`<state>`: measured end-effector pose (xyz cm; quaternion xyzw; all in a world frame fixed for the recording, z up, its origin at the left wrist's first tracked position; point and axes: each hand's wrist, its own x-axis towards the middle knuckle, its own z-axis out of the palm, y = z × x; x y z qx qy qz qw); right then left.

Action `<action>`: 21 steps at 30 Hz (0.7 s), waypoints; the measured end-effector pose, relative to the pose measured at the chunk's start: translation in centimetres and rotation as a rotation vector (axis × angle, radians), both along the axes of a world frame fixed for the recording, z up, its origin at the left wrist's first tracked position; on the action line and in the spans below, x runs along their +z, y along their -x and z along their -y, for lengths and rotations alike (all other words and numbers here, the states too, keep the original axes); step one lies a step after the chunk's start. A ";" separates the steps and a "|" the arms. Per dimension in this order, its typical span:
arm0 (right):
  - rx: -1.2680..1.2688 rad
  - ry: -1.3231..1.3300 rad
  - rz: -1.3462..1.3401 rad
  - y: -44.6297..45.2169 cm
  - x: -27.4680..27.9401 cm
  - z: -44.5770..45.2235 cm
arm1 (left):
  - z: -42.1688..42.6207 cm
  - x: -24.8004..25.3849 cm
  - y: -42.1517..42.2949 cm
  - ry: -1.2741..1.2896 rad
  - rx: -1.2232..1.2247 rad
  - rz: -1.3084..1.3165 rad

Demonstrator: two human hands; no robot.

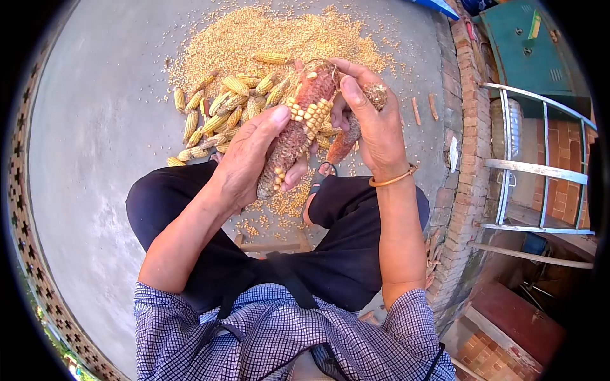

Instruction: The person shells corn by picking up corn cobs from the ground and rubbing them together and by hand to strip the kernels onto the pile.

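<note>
My left hand (251,152) is wrapped round the lower part of a mostly shelled corn cob (311,92), its thumb beside a band of yellow kernels across the middle. A few more kernels cling near the cob's lower end. My right hand (378,127) grips a second, reddish bare cob (343,145) that slants beneath the palm, and its fingers reach behind the top of the first cob. Part of the second cob is hidden by this hand. Beyond both hands, a heap of yellow corn ears (219,117) lies on the concrete floor (95,133).
A wide pile of loose kernels (254,35) spreads behind the ears, with scattered kernels (273,222) between my feet. On the right run a low brick edge (473,140) and a metal railing (534,166), with a green cabinet (527,47) behind.
</note>
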<state>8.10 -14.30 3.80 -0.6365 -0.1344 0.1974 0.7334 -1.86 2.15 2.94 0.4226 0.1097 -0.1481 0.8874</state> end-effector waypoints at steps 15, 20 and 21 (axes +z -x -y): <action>-0.007 0.078 -0.019 0.9 -0.9 -0.3 | 0.2 -1.1 -0.5 0.104 -0.018 0.042; -0.031 0.142 0.088 0.6 -2.4 -0.4 | 0.1 -1.4 -0.3 0.067 -0.009 0.059; -0.036 0.168 0.050 0.9 -1.8 -0.5 | 0.1 -1.5 -0.4 0.059 -0.007 0.065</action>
